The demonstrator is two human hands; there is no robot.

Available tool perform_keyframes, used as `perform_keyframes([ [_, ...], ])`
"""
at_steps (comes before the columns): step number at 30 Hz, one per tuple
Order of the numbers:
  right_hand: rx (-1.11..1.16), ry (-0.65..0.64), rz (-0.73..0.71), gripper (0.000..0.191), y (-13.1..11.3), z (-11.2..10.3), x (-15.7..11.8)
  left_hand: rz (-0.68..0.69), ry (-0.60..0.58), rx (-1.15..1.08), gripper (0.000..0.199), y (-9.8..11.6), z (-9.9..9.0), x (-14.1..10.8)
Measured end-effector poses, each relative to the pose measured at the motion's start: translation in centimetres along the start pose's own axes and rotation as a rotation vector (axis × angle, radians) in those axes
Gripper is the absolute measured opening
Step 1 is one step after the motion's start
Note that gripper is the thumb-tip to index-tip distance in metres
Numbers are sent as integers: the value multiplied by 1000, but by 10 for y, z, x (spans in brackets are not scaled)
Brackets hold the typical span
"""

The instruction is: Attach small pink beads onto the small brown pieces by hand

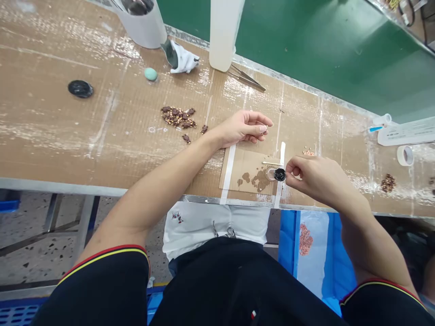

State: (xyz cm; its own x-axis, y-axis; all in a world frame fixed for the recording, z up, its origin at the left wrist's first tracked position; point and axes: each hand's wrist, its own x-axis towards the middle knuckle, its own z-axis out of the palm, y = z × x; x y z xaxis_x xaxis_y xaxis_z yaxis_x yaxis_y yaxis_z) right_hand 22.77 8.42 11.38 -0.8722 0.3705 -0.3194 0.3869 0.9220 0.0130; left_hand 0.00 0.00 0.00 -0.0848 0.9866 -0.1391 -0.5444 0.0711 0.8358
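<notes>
Fingers (260, 117) of the left hand (242, 126) are bent, with the thumb and first finger pinched on a tiny bit (266, 130), too small to tell what. This hand is over the far side of the flat card (249, 158), which is taped to the bench (136, 149). The right hand (312, 175) is by the card's right side. Its thumb and first finger are squeezed close together on the edge of a small black disc (280, 174). That disc is at the card's right edge, over the white tape (278, 194). A little clear ring (270, 174) is just left of it, on the card. A thin white stick (272, 163) lies on the card too, near wet brown spots (261, 179). Left of the card and farther back is a pile of brown and gold pieces (178, 117). Small pink bits (308, 152) lie to the card's right. Gray tweezers (249, 80) lie behind the card, well apart from it.
</notes>
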Motion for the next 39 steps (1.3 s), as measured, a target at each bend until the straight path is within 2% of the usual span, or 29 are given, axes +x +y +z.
perform_keyframes([
  [8, 156, 30, -71, 10, 9, -21, -3, 15, 6, -53, 19, 0, 0, -3],
  [14, 515, 130, -92, 9, 15, -33, 5, 17, 7, -103, 29, 1, 0, -5],
  [19, 1021, 356, -73, 21, 8, -13, 42, 42, 36, -59, 39, 4, 2, -12],
  [23, 1232, 393, -93, 35, -4, 7, 68, 108, 103, -12, 48, 10, 8, -19],
  [26, 1338, 371, -118, 39, -13, 13, 72, 154, 161, 22, 51, 16, 15, -24],
  [31, 1493, 405, -174, 28, -22, 17, 65, 213, 162, 106, 36, 17, 23, -29],
  [35, 1490, 415, -160, 22, -23, 20, 63, 239, 219, 198, 35, 14, 27, -32],
  [39, 1442, 456, -157, 16, -23, 24, 64, 341, 222, 287, 22, 15, 31, -33],
])
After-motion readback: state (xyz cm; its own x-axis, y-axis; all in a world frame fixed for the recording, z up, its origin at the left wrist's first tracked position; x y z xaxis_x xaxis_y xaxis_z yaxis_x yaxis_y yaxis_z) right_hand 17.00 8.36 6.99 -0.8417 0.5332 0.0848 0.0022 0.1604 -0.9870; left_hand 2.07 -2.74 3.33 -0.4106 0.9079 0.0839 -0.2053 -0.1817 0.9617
